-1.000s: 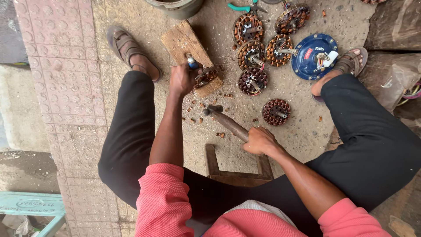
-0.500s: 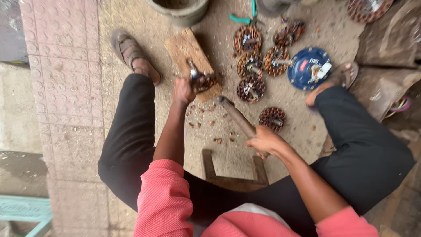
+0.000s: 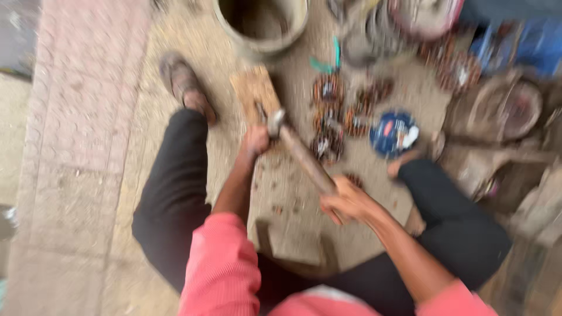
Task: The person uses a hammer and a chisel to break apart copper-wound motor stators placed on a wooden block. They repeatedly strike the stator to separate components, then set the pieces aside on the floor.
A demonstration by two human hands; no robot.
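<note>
Red-white label (image 3: 391, 130) on blue disc (image 3: 383, 140)

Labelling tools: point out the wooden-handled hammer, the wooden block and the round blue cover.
wooden-handled hammer (image 3: 301, 155), head view, mid handle
wooden block (image 3: 253, 88), head view, top face
round blue cover (image 3: 391, 131), head view, centre

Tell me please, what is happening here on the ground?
A person in a pink top sits low over a wooden block. The right hand grips a hammer, whose head is down at the block. The left hand holds a small part there; blur hides what it is. Copper-wound coils and a blue round cover lie beyond, near a bucket.
</note>
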